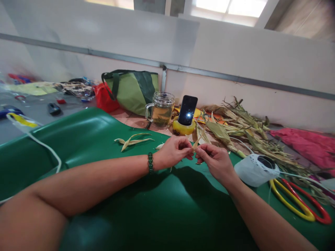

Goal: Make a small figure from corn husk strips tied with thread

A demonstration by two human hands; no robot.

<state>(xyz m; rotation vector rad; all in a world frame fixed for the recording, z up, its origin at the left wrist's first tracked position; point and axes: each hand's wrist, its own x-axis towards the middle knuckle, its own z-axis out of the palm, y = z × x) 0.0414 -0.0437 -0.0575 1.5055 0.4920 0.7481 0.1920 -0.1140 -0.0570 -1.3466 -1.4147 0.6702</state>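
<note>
forearms [91,181] reach over the green mat [162,216]; above it, left hand [172,152] and right hand [214,162] both pinch a dry leaf strip [196,141]. it looks light, thin and brittle, best held low by the fingertips. beyond lie a leaf pile [248,132], mug [161,109] and phone [187,109].

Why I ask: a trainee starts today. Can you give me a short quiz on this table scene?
1. True or false: the left hand and the right hand pinch the same dried leaf strip.
2. What does the phone stand in? A: a yellow holder. B: a red cup. C: a cardboard box.
3. Which wrist wears the green bead bracelet?
Key: 1 true; 2 A; 3 the left wrist.
</note>
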